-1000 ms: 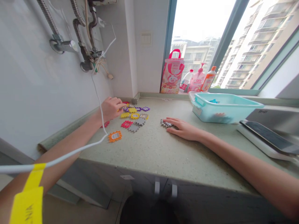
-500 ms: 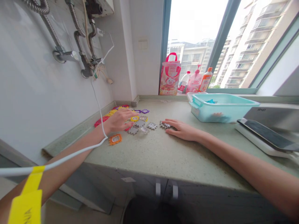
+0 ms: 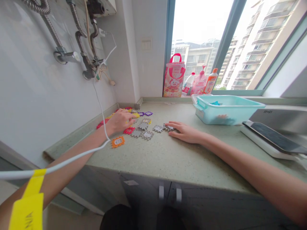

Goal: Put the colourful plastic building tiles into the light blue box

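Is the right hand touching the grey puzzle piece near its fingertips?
Touching. In the head view, the right hand lies flat on the counter, its fingertips resting on the grey puzzle piece, no gap visible.

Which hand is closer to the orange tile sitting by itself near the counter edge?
Left. The left hand rests on the colored tiles just behind the orange tile, its wrist beside it. The right hand lies flat well to the tile's right, fingertips on a gray tile.

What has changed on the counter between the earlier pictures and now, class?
The left hand reached from the back corner out over the coloured tiles, then drew back a little. Grey tiles now lie strung out toward the right hand. The right hand stayed flat on its grey tile; the orange tile and teal tub stayed.
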Motion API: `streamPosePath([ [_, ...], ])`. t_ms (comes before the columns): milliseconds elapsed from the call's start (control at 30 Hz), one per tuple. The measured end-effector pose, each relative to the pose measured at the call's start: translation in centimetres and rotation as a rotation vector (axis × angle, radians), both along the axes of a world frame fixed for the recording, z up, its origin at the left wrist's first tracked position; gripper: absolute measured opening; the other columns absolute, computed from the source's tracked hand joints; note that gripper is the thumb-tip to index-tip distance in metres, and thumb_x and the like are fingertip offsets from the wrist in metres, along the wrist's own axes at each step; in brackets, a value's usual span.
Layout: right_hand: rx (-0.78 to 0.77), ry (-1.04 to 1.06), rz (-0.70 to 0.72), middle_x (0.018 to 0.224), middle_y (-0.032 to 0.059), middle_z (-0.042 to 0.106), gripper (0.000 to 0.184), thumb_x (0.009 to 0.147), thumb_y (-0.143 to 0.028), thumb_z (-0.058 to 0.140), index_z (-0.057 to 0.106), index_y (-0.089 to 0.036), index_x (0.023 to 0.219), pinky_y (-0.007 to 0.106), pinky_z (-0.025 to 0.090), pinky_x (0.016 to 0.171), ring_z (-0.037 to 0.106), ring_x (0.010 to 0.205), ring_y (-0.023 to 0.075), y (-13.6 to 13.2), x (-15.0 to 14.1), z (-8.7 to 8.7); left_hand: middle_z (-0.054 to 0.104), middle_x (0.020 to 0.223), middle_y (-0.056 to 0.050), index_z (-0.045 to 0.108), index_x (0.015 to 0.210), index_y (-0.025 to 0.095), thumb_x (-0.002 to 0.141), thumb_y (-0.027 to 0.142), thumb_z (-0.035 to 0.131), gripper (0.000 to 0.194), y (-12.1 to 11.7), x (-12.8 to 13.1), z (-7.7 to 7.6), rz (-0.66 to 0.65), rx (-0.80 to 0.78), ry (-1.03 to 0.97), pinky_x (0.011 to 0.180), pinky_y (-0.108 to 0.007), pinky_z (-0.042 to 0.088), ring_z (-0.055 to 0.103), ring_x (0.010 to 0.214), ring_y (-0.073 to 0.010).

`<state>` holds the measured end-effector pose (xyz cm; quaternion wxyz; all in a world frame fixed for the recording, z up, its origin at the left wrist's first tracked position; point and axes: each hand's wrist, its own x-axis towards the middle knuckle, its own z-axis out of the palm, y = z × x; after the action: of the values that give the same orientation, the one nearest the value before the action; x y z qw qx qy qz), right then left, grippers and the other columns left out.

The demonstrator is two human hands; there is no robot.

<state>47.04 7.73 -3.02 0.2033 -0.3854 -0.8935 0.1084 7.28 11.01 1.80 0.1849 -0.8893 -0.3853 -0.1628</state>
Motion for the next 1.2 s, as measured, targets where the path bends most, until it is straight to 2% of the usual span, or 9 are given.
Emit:
streamPosePath([
  [167, 0.023, -0.015, -0.013, 0.159, 0.0112, 0.051, 0.058, 0.103, -0.056, 0.054, 0.053, -0.030, 0.155, 0.058, 0.036, 0.124, 0.048, 0.146, 0.0361, -0.1, -0.8, 0.1, 0.061, 0.150, -0.006, 0.059, 0.149, 0.031, 0.109, 0.044, 0.038, 0.047, -0.2, 2.2, -0.2, -0.175, -0.169, 0.010, 0.118, -0.046, 0.036, 0.055, 0.137, -0.0262],
  [333, 0.034, -0.061, -0.016, 0.158, 0.0143, 0.051, 0.058, 0.104, -0.051, 0.051, 0.051, -0.025, 0.157, 0.057, 0.036, 0.124, 0.047, 0.147, 0.0346, -0.4, -1.1, 0.5, 0.044, 0.166, -0.004, 0.055, 0.154, 0.028, 0.109, 0.034, 0.031, 0.051, 0.6, 2.0, -0.7, -0.156, -0.285, 0.095, 0.127, -0.047, 0.027, 0.039, 0.153, -0.0265],
  [433, 0.031, -0.076, -0.026, 0.159, 0.0150, 0.050, 0.059, 0.104, -0.050, 0.051, 0.051, -0.024, 0.157, 0.057, 0.035, 0.124, 0.047, 0.147, 0.0344, -0.6, -1.1, 0.7, 0.045, 0.165, -0.007, 0.060, 0.149, 0.027, 0.109, 0.040, 0.035, 0.049, 0.5, 1.5, -0.7, -0.122, -0.285, 0.069, 0.126, -0.049, 0.028, 0.042, 0.151, -0.0286],
  [567, 0.027, -0.091, -0.029, 0.159, 0.0153, 0.049, 0.060, 0.105, -0.049, 0.050, 0.049, -0.022, 0.158, 0.055, 0.034, 0.125, 0.046, 0.148, 0.0338, -0.7, -1.2, 0.8, 0.051, 0.159, -0.007, 0.062, 0.147, 0.033, 0.109, 0.048, 0.038, 0.047, -0.6, 1.8, -0.2, -0.175, -0.325, 0.050, 0.124, -0.051, 0.031, 0.046, 0.147, -0.0299],
  [667, 0.025, -0.094, -0.032, 0.160, 0.0158, 0.049, 0.060, 0.105, -0.049, 0.050, 0.049, -0.021, 0.158, 0.054, 0.034, 0.126, 0.045, 0.148, 0.0339, -0.7, -1.3, 0.8, 0.050, 0.160, -0.005, 0.060, 0.148, 0.033, 0.111, 0.044, 0.035, 0.047, -1.4, 2.3, 0.2, -0.237, -0.342, 0.037, 0.124, -0.049, 0.030, 0.043, 0.147, -0.0293],
  [733, 0.024, -0.086, -0.030, 0.160, 0.0156, 0.049, 0.060, 0.104, -0.049, 0.051, 0.050, -0.022, 0.158, 0.055, 0.034, 0.125, 0.046, 0.148, 0.0344, -0.7, -1.2, 0.8, 0.052, 0.158, -0.006, 0.059, 0.150, 0.026, 0.111, 0.036, 0.033, 0.048, -1.3, 2.3, 0.4, -0.239, -0.296, -0.004, 0.124, -0.045, 0.030, 0.045, 0.145, -0.0266],
  [833, 0.022, -0.081, -0.023, 0.160, 0.0144, 0.048, 0.060, 0.104, -0.050, 0.050, 0.049, -0.024, 0.158, 0.057, 0.034, 0.125, 0.045, 0.148, 0.0343, -0.6, -1.1, 0.7, 0.068, 0.138, -0.008, 0.064, 0.142, 0.017, 0.105, 0.023, 0.039, 0.045, -0.4, 1.4, 0.3, -0.096, -0.168, -0.039, 0.117, -0.043, 0.037, 0.058, 0.128, -0.0243],
  [967, 0.017, -0.080, -0.021, 0.161, 0.0134, 0.048, 0.060, 0.104, -0.051, 0.050, 0.048, -0.025, 0.158, 0.056, 0.034, 0.125, 0.045, 0.148, 0.0335, -0.5, -1.1, 0.6, 0.079, 0.109, -0.004, 0.074, 0.125, 0.023, 0.098, 0.019, 0.043, 0.042, 0.8, -0.1, 0.0, 0.055, -0.115, 0.007, 0.109, -0.047, 0.041, 0.066, 0.111, -0.0249],
  [1200, 0.029, -0.100, -0.027, 0.160, 0.0152, 0.049, 0.060, 0.105, -0.051, 0.049, 0.049, -0.023, 0.158, 0.055, 0.036, 0.124, 0.047, 0.147, 0.0335, -0.6, -1.1, 0.8, 0.078, 0.111, -0.002, 0.075, 0.123, 0.026, 0.090, 0.014, 0.048, 0.044, -0.8, 1.7, 0.3, -0.212, -0.230, -0.050, 0.108, -0.042, 0.045, 0.066, 0.112, -0.0234],
])
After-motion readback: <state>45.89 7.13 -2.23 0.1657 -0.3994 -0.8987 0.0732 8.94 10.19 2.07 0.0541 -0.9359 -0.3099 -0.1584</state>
